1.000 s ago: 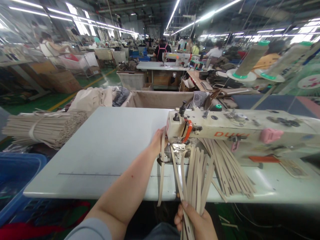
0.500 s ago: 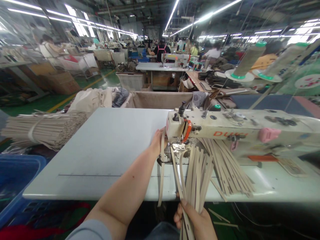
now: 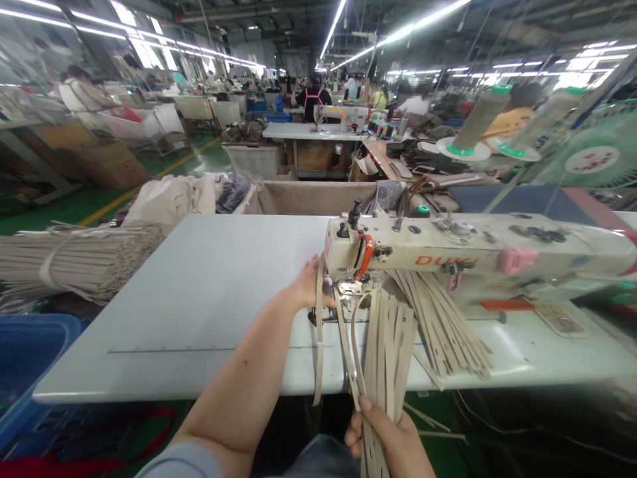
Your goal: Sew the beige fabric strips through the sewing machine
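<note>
My left hand (image 3: 312, 287) reaches to the head of the cream sewing machine (image 3: 448, 252) and grips a beige strap (image 3: 318, 332) that hangs over the table edge. My right hand (image 3: 393, 441) is low, below the table's front edge, closed around a bunch of beige straps (image 3: 391, 352) that run up to the needle area. More straps (image 3: 442, 325) fan out flat under the machine arm.
White work table (image 3: 199, 299). A tied bundle of straps (image 3: 74, 262) lies at far left above a blue crate (image 3: 24, 358). A fabric-lined bin (image 3: 313, 196) stands behind the table. Two thread cones (image 3: 497, 116) at right. Other workers sit at machines farther back.
The view has shifted slightly left and down. Both hands keep the same hold on the straps; my left hand sits a little lower by the needle.
</note>
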A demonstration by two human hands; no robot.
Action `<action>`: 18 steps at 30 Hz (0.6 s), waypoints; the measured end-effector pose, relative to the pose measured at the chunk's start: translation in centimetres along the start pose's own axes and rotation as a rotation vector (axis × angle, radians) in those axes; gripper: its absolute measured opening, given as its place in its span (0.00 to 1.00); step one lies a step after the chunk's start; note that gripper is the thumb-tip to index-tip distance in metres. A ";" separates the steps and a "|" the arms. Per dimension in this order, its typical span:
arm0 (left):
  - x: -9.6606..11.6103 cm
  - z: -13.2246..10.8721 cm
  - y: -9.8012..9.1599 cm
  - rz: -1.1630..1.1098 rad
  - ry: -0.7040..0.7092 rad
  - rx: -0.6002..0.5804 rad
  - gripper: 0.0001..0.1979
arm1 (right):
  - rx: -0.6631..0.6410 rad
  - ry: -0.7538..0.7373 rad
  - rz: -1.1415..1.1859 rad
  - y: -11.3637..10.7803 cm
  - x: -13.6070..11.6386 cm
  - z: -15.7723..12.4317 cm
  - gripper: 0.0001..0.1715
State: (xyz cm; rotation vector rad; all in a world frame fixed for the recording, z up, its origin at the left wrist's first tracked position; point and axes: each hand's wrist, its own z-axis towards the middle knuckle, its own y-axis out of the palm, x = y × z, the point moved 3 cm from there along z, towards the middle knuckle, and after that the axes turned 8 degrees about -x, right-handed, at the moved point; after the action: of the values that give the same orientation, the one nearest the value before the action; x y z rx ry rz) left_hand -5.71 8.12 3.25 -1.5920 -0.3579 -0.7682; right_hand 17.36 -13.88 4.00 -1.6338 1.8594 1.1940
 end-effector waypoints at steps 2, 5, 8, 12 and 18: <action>0.1 0.0 -0.1 0.025 -0.018 -0.017 0.60 | -0.041 -0.024 0.008 0.0 -0.2 -0.3 0.33; 0.3 0.0 -0.2 0.038 -0.008 -0.024 0.59 | -0.045 -0.042 0.027 -0.4 -0.3 -0.6 0.35; 0.6 -0.1 -0.3 0.042 -0.007 -0.051 0.59 | 0.013 0.012 0.007 -1.2 0.1 -0.5 0.37; 1.1 0.0 -0.3 0.104 -0.046 -0.147 0.54 | 0.052 0.042 0.036 -1.9 0.9 -0.2 0.37; 0.8 0.1 -0.2 0.092 -0.003 -0.110 0.49 | 0.094 0.077 0.080 -2.2 1.4 0.0 0.34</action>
State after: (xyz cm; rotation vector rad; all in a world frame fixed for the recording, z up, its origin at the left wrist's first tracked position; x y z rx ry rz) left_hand -5.24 8.15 3.95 -1.7008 -0.2464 -0.7250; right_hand 19.12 -14.63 2.23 -1.5890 2.0137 1.0714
